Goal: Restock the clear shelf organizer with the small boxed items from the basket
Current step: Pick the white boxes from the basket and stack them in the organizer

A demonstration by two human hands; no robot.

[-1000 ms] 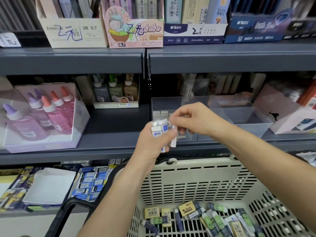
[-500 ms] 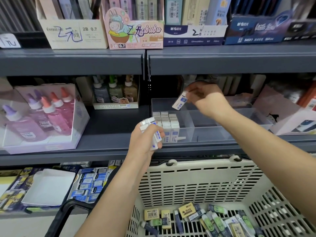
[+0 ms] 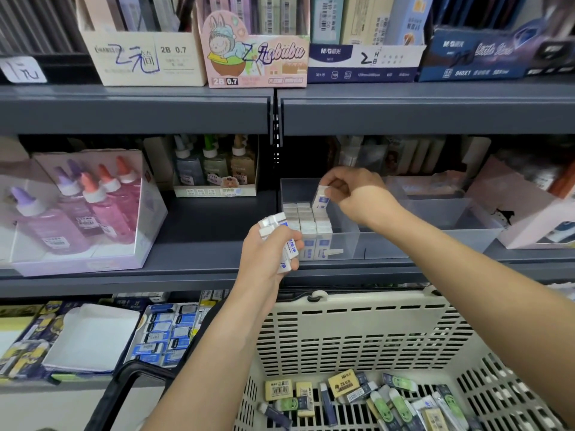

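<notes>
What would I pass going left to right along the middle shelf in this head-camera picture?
Clear-fronted display box of pink and purple bottles → small cardboard tray of three bottles → clear plastic shelf organizer holding white boxed items → pale pink carton at the far right.

Clear glossy plastic organizer (image 3: 351, 241), matt grey metal shelf (image 3: 199, 269), cream slotted plastic basket (image 3: 357, 334), glossy paper-sleeved boxes (image 3: 311, 225)

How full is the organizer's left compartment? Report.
Partly full: white boxes stand in rows on its left; its right strip is bare. The right hand holds another box over the rows.
</notes>
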